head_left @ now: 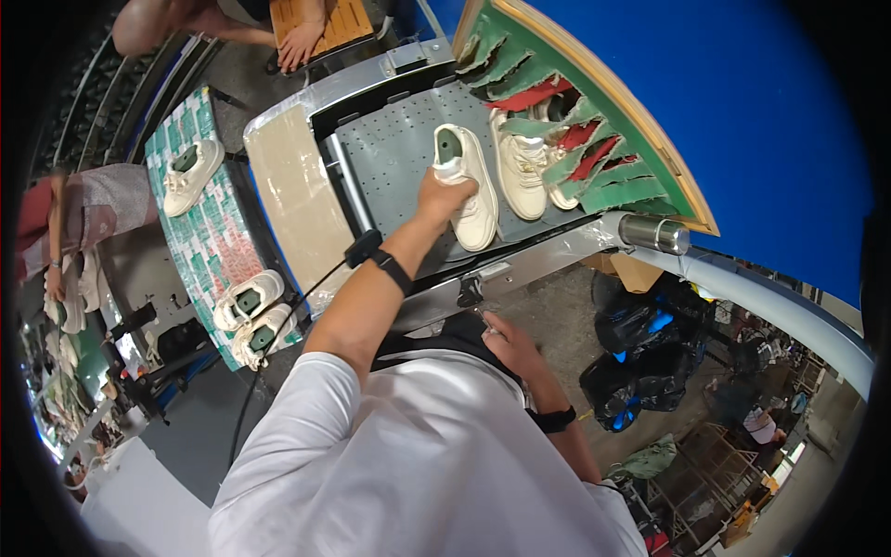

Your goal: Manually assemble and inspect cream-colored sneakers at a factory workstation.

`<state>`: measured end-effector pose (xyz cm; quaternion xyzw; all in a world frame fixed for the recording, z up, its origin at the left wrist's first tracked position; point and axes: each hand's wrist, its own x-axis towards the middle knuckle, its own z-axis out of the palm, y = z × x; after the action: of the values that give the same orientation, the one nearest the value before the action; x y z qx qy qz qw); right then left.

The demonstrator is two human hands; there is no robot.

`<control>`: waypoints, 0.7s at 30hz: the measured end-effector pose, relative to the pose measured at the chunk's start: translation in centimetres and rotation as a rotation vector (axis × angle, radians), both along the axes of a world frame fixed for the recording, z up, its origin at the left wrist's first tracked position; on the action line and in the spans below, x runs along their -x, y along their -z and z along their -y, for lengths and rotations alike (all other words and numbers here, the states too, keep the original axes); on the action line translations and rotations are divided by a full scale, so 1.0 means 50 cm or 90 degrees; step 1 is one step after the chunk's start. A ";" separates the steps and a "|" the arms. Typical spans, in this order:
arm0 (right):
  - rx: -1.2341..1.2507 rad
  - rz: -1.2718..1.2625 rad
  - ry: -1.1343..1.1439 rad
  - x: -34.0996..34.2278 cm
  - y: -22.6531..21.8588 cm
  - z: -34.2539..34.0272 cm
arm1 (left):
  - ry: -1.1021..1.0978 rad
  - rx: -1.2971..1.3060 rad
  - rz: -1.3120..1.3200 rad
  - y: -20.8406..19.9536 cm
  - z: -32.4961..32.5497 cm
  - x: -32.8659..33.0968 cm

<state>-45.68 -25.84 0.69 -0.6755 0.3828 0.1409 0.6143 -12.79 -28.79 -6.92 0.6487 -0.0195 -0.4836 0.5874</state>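
Observation:
My left hand (pixel 438 198) is closed on the side of a cream lace-up sneaker (pixel 476 223) with a dark green piece inside its opening. The sneaker rests on a dark perforated conveyor belt (pixel 390 153), toe pointing toward me. Just right of it lies another cream sneaker (pixel 522 181), and a third shoe (pixel 563 193) is partly hidden by ragged green and red strips (pixel 594 158). Low in front of my waist, my right hand (pixel 513 346) has its fingers curled. Whatever it may hold is too small to make out.
A metal rail (pixel 538 255) edges the conveyor on my side. On the left, a taped green-and-white surface (pixel 209 241) bears several cream sneakers (pixel 251 302). Black plastic bags (pixel 640 353) lie on the floor at right. Other people's hands (pixel 302 45) show at the far side.

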 end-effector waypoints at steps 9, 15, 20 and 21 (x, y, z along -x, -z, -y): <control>-0.091 0.032 -0.165 -0.142 0.027 -0.051 | -0.081 -0.001 0.010 -0.124 -0.337 0.013; -0.238 0.029 -0.147 -0.205 0.050 -0.100 | 0.170 -0.144 0.633 -0.111 -0.354 -0.055; -0.065 -0.029 -0.207 -0.226 0.020 -0.155 | 0.334 -0.179 0.572 -0.103 -0.289 0.069; -0.056 -0.034 -0.198 -0.215 0.023 -0.143 | 0.285 -0.208 0.620 -0.090 -0.273 0.088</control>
<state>-34.91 -18.71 -0.48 -0.6949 0.2833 0.2693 0.6037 -17.18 -15.15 -2.44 0.8595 -0.3507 -0.2380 0.2855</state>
